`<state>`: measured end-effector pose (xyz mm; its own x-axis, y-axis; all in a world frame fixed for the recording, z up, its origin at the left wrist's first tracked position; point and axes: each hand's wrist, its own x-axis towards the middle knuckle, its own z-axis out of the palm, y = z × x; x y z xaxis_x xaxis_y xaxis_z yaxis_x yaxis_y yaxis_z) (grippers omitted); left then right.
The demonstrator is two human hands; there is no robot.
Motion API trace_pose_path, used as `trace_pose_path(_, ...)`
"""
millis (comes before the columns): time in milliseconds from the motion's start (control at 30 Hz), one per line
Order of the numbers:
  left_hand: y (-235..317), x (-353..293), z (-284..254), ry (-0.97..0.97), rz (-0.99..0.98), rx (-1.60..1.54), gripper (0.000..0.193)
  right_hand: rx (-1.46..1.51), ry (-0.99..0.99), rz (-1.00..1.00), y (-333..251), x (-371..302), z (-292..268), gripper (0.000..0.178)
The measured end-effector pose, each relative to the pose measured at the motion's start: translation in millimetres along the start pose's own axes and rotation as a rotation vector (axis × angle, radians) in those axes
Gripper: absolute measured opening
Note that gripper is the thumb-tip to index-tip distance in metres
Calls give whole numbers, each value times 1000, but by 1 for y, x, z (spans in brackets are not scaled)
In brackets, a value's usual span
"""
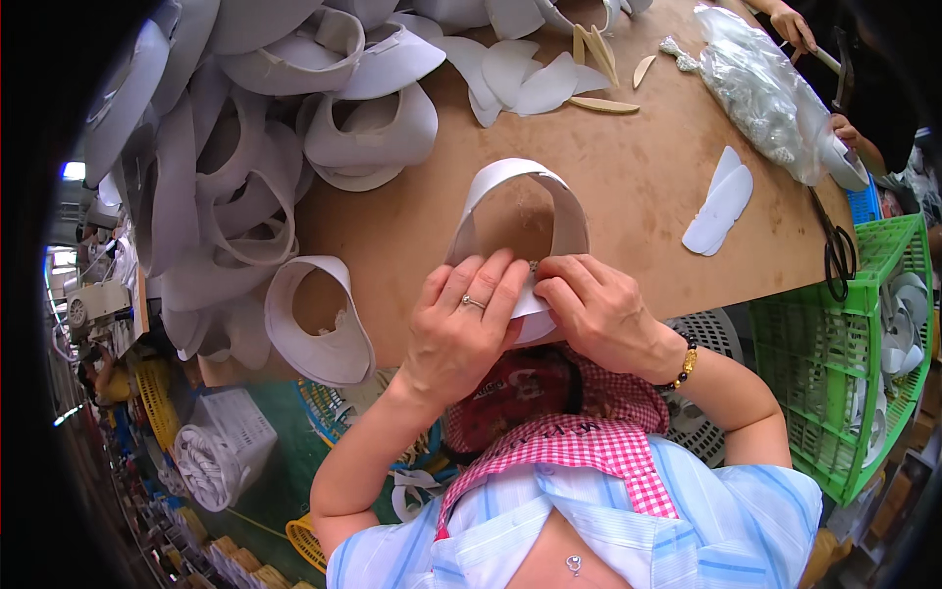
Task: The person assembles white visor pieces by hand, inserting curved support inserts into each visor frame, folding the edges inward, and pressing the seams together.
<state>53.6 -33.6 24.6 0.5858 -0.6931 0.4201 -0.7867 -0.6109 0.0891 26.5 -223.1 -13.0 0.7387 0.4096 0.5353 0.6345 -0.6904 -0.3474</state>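
At the table's near edge I hold a white shoe upper [502, 173], its loop standing up and facing away from me. My left hand [471, 304] is closed on its near left part, fingers bent over the rim, a ring on one finger. My right hand [601, 306] pinches the near right part, its thumb and forefinger close to the left fingertips. The held part between the hands is mostly covered by the fingers. Another white upper [355, 334] lies at the table edge left of my left hand.
A large heap of white uppers [231, 187] covers the table's left side. White flat pieces [545, 83] and tan curved strips [603, 104] lie at the back. On the right are two white pieces [721, 206], black scissors [839, 250], a plastic bag [760, 88], a green crate [819, 393] and a co-worker's hand [793, 27].
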Motion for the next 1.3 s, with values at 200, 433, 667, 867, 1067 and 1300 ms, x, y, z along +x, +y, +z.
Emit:
trace_pose_path(200,10,-8,7,-64,-135,56,41,107,26,28,5,-4,1,17)
trace_pose_path(433,15,1,3,-105,-253,-6,42,26,-84,5,2,6,-9,18)
trace_pose_path(667,19,7,6,-151,-226,167,13,355,-82,157,6,10,-15,22)
trace_pose_path(867,15,1,11,-84,-267,172,13,418,-34,176,9,10,-13,26)
trace_pose_path(1067,11,-4,7,-111,-238,55,13,288,-72,136,10,9,-15,30)
trace_pose_path(1300,6,-31,19,80,-31,72,25,131,-147,-87,14,-1,-11,46)
